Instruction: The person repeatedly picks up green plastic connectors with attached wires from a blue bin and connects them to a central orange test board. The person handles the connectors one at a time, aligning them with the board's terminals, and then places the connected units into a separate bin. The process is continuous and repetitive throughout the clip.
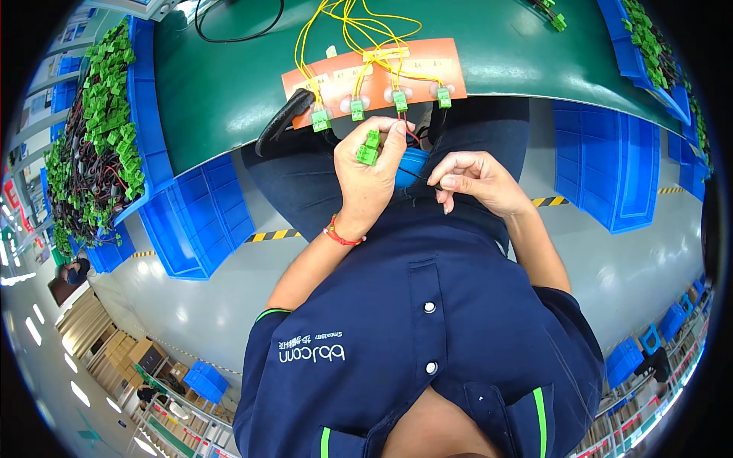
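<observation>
My left hand [365, 179], with a red bracelet at its wrist, is closed around a green terminal connector [369, 148]. Its thumb and fingertips meet at a thin red wire [412, 136], just below the board's edge. To the right, my right hand [482, 185] pinches a thin black wire [415, 176] between thumb and forefinger. Above both hands, an orange board [449, 59] carries several green connectors [399, 100] along its near edge. Yellow wires [345, 30] run from these up across the board. What lies under the left fingertips is partly hidden.
The board rests at the front edge of a green tabletop [519, 49]. A black strap-like piece [281, 120] hangs at its left. Blue bins [141, 130] heaped with green-ended wires flank the table. A round blue object [411, 162] sits between my hands.
</observation>
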The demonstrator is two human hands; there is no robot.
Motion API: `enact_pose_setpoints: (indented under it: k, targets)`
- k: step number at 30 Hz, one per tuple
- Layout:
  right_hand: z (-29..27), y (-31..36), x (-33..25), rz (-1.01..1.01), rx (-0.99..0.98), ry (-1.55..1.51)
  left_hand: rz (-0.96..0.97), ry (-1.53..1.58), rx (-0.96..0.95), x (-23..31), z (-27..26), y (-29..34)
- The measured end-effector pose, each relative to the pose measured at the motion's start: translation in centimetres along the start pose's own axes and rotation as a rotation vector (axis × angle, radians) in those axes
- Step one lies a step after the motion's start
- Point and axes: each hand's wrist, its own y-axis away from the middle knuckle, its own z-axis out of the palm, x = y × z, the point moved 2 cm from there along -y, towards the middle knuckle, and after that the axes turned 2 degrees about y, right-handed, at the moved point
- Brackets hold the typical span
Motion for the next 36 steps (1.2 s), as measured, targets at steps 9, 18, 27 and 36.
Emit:
enact_pose_setpoints:
  k: [9, 18, 27, 36]
  targets:
    - [0.1, -0.7, -0.4, 0.002, -0.025, 0.036, 0.054, -0.02, 0.035, -0.2, -0.1, 0.3]
    - [0.6, -0.8, -0.1, 0.017, -0.034, 0.017, 0.056, -0.041, 0.012, -0.1, -0.2, 0.3]
    - [0.2, -0.9, -0.1, -0.027, 0.071, 0.006, 0.161, -0.183, 0.012, 0.0, -0.4, 0.3]
    - [-0.6, -1.9, 0.3, -0.26, 0.293, 0.506, 0.205, -0.209, 0.002, 0.2, -0.6, 0.6]
